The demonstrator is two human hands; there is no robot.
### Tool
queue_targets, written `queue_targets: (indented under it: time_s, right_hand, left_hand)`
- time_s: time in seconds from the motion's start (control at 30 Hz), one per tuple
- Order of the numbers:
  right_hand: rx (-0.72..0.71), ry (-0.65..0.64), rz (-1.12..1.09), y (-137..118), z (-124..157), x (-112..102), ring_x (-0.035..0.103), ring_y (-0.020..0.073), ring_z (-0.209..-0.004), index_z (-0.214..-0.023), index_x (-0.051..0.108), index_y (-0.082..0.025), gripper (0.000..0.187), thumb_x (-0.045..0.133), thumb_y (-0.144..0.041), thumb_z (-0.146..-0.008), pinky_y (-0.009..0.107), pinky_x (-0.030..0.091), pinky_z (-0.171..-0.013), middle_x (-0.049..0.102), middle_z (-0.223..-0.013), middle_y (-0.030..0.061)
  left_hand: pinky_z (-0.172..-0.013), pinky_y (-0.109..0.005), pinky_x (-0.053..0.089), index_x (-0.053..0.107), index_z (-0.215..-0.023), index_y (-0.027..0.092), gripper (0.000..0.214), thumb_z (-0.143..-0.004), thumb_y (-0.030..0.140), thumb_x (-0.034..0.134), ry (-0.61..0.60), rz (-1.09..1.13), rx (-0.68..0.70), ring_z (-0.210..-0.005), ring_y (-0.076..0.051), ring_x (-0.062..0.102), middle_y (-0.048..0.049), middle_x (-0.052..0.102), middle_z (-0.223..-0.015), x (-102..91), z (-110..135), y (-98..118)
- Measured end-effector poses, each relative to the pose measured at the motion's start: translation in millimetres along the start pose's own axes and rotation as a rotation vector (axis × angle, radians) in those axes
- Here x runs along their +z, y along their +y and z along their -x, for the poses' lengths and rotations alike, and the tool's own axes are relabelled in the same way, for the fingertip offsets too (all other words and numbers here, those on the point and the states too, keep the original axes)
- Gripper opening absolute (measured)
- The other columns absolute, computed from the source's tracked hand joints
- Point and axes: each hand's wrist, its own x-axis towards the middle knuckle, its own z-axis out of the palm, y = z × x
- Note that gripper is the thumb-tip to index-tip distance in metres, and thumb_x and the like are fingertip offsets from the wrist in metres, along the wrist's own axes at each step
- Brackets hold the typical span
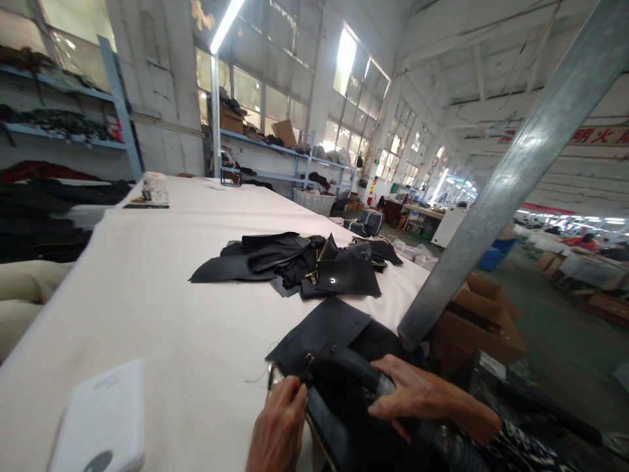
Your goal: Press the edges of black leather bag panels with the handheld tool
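Note:
A black leather-like bag piece (339,406) with a gold-coloured zipper edge lies at the near edge of the white table. My left hand (279,423) is closed on its left edge, fingertips pinched together beside a small metal fitting. In my right hand (417,393) is a black nozzle-shaped tool (346,367) with a grey collar; its tip points at my left fingers. The tool's exact kind is unclear. Loose thread shows on the cloth left of the piece. Beyond lies a pile of similar black pieces (295,262), some with gold zippers.
A white box-shaped device (105,419) rests on the white-covered table (196,347) at the near left. A slanting metal post (491,190) rises at the table's right edge. Cardboard boxes (486,321) stand on the floor beyond it. Shelves (275,147) line the far wall.

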Motion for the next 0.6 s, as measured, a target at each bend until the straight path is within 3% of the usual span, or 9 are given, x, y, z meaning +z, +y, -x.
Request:
queue_targets:
  time_s: [0.17,0.37,0.6]
  right_hand:
    - [-0.009,0.023,0.012,0,8,1,0.057,0.01,-0.046,-0.103,0.058,-0.019,0.037,0.069,-0.029,-0.07,0.015,0.039,-0.038,0.062,-0.065,-0.0046]
    - [0.008,0.077,-0.013,-1,4,5,0.058,0.0127,-0.045,-0.106,0.057,-0.017,0.041,0.067,-0.029,-0.068,0.018,0.042,-0.039,0.061,-0.06,-0.0059]
    - [0.027,0.052,-0.074,-26,-7,22,0.052,0.0099,-0.04,-0.106,0.052,-0.016,0.042,0.064,-0.025,-0.067,0.017,0.038,-0.037,0.057,-0.052,-0.0084]
  left_hand:
    - [-0.071,-0.025,0.054,0.065,-0.086,0.021,0.025,-0.087,0.01,0.042,-0.016,-0.001,-0.02,-0.082,-0.015,0.062,-0.0044,0.063,-0.091,-1.6,1,2]
    - [-0.071,-0.024,0.053,0.065,-0.086,0.022,0.025,-0.086,0.01,0.043,-0.005,-0.015,-0.018,-0.083,-0.015,0.062,-0.0044,0.064,-0.092,-4.4,0,3]
    - [-0.072,-0.026,0.053,0.064,-0.086,0.022,0.025,-0.087,0.011,0.041,-0.042,0.028,-0.057,-0.086,-0.017,0.063,-0.0048,0.063,-0.092,-4.3,0,4]
